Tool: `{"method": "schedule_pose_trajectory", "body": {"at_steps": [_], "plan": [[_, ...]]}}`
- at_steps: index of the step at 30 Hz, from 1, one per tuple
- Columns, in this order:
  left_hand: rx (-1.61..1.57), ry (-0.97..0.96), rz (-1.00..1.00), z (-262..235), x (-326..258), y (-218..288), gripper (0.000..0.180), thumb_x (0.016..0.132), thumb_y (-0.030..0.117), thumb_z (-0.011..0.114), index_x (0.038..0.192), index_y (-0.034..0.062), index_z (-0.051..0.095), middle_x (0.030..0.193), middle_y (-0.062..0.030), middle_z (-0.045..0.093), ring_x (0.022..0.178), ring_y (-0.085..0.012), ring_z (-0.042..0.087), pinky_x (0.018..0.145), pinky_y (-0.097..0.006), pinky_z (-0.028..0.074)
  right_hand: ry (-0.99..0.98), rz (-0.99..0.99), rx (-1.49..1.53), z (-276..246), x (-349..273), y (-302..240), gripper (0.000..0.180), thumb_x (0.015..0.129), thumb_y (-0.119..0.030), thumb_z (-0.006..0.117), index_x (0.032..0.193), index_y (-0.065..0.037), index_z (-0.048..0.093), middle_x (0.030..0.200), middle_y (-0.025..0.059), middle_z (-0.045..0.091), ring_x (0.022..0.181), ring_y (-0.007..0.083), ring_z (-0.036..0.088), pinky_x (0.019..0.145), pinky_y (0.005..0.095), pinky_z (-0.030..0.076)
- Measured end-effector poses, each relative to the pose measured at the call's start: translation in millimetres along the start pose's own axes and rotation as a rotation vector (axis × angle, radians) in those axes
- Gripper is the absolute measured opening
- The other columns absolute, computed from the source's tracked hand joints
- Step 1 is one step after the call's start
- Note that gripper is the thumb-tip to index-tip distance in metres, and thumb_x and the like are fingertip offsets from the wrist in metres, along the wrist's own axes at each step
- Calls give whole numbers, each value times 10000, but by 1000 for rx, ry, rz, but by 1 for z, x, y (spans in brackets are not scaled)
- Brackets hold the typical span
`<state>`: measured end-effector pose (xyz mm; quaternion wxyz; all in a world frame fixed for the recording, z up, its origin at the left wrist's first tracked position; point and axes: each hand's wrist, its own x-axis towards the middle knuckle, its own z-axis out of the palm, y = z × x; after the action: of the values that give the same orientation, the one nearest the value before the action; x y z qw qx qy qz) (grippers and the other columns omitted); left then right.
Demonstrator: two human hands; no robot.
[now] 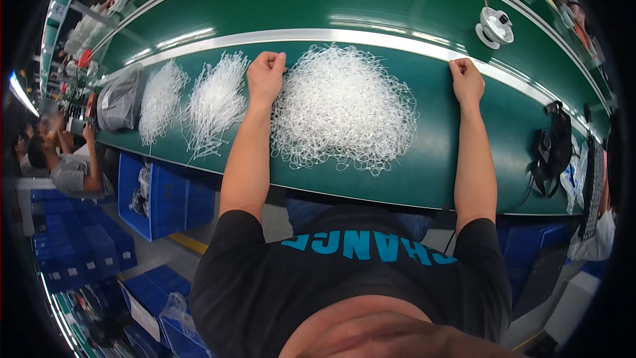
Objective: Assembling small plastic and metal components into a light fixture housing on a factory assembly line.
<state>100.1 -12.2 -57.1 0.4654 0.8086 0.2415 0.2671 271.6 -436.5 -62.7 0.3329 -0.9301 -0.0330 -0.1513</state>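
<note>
A big heap of thin white plastic loops [344,109], like looped cable ties, lies on the green table [434,159] in front of me. My left hand [265,78] is at the heap's left edge, fingers pinched together and thumb up. Well to the right of the heap, my right hand [468,82] is also closed in a pinch, close to the metal strip along the table's far side. Whatever either hand may hold is too small or hidden. Left of my left hand are two piles of straight white cable ties, a nearer pile [217,99] and a farther pile [162,99].
A grey plastic bag [120,101] stands left of the piles. On the right lies a black strapped item [551,149]. A white round device [495,28] sits beyond the metal strip. Blue bins [169,199] stand below the table; other people [73,166] sit at far left.
</note>
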Motion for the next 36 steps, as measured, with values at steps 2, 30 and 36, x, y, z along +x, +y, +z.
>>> {"method": "schedule_pose_trajectory", "body": {"at_steps": [2,30,36], "plan": [[71,-18,121,8,5,-1,249,893,260,691,868,13,689,744,-95,700,675,-164,654,654,-300,507,50,-21,-44,-6,1,10,254,861,-379,658,917,-138,715,831,62,718,823,268,684,793,387,502],[307,-130,284,-33,24,2,349,952,282,626,913,-64,627,815,-126,656,717,-218,571,699,-350,483,44,12,72,17,-11,-54,144,850,-272,685,858,-129,703,799,59,697,912,254,630,1046,406,336],[304,-135,292,-32,20,3,332,949,260,631,899,-68,625,797,-123,649,700,-209,559,682,-345,477,30,21,49,15,-14,-52,151,852,-278,681,871,-131,702,815,55,700,919,244,637,1049,408,338]]}}
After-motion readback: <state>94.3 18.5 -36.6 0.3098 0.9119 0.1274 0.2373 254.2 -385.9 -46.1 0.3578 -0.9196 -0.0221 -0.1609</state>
